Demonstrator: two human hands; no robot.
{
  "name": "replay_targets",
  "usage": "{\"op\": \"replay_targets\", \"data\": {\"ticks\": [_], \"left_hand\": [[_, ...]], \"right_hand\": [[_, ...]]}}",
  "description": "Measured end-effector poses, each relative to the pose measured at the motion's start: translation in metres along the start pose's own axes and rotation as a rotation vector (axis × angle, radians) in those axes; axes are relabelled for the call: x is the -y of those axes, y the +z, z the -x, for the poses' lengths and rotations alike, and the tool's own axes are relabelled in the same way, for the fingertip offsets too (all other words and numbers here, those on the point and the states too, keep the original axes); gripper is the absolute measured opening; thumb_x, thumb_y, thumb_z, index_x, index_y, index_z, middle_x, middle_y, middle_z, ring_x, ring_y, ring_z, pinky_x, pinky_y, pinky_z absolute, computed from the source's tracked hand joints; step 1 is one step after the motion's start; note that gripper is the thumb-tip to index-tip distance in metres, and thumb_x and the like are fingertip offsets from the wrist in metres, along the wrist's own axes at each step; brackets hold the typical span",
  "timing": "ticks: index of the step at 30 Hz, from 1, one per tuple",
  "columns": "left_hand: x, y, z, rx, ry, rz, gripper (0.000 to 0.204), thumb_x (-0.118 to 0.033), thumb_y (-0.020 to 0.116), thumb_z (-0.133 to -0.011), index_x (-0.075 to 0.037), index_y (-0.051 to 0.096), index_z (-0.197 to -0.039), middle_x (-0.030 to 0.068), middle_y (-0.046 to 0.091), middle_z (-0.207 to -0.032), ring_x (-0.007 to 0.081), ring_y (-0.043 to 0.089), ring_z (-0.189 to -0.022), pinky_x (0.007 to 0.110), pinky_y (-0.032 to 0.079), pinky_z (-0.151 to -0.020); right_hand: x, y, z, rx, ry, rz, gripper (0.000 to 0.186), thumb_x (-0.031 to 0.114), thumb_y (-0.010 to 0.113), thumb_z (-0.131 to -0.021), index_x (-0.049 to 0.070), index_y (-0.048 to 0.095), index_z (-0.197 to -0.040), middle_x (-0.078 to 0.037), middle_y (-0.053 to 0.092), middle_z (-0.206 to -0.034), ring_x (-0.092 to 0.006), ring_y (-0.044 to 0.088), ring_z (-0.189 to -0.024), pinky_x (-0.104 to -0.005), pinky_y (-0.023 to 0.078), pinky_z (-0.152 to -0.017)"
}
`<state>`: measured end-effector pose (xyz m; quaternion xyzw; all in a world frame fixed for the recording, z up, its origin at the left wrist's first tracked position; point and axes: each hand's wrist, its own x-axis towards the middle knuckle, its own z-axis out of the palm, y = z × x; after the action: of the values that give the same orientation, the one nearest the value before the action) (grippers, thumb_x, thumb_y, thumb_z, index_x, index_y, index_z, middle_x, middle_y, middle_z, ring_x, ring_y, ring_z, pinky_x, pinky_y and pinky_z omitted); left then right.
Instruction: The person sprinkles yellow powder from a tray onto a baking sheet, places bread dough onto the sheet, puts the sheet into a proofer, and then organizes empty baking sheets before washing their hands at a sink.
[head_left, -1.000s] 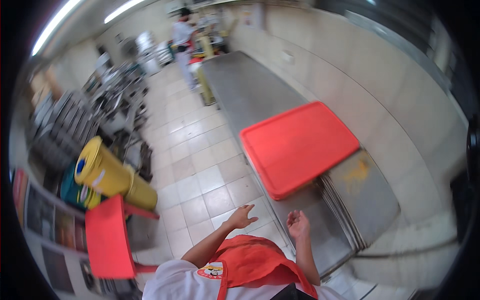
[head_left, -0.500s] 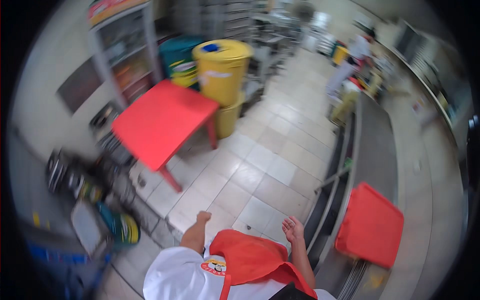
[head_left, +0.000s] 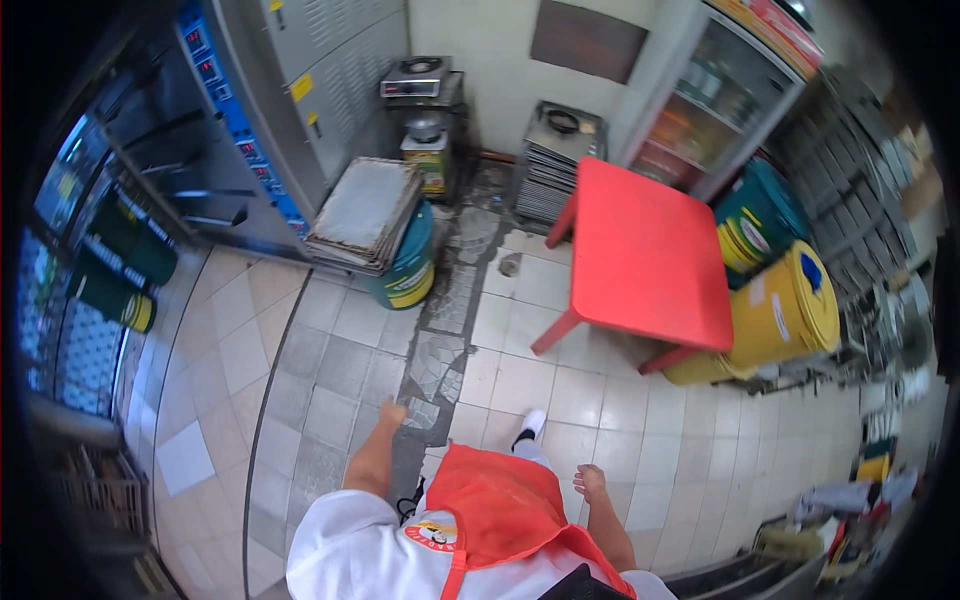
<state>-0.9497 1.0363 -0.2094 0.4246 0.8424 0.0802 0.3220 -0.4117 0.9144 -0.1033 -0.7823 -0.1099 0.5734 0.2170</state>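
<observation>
Tiled kitchen floor [head_left: 330,370] below, both hands [head_left: 392,412] [head_left: 590,483] loose, empty.

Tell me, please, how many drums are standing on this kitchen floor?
3: a teal drum under the stacked baking trays, a yellow drum right of the red table, a teal-lidded drum behind it. More may be hidden.

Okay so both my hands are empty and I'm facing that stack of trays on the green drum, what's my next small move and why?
Probably a step forward along the tiled floor. The left hand and right hand hold nothing and hang by the orange apron, well short of the stack of trays on the green drum.
</observation>
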Motion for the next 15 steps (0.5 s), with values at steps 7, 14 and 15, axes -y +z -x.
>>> {"op": "replay_targets", "data": {"ticks": [7,14,15], "left_hand": [[0.105,-0.013,0.049,0.554,-0.754,0.287,0.045,-0.028,0.059,-0.077,-0.011,0.051,-0.118,0.0110,0.051,-0.117,0.0302,0.055,-0.092,0.050,0.044,-0.078],[0.011,-0.075,-0.055,0.458,-0.601,0.497,0.032,-0.030,0.054,-0.081,-0.008,0.057,-0.104,0.0106,0.056,-0.101,0.0253,0.055,-0.087,0.046,0.045,-0.068],[-0.015,-0.090,-0.081,0.477,-0.506,0.389,0.033,-0.031,0.054,-0.080,-0.005,0.056,-0.101,0.0090,0.059,-0.090,0.0242,0.056,-0.075,0.042,0.045,-0.061]], "right_hand": [[0.122,0.090,-0.071,0.144,-0.075,0.130,0.030,0.024,0.057,-0.079,0.008,0.052,-0.103,-0.007,0.055,-0.087,-0.0199,0.055,-0.073,-0.0353,0.046,-0.064],[0.221,0.200,-0.170,0.227,0.113,0.182,0.025,0.020,0.053,-0.080,0.006,0.053,-0.102,-0.006,0.053,-0.071,-0.0179,0.051,-0.057,-0.0334,0.044,-0.054],[0.236,0.213,-0.187,0.254,0.058,0.104,0.019,0.016,0.049,-0.081,0.004,0.054,-0.096,-0.003,0.044,-0.059,-0.0148,0.042,-0.046,-0.0306,0.037,-0.043]]}}
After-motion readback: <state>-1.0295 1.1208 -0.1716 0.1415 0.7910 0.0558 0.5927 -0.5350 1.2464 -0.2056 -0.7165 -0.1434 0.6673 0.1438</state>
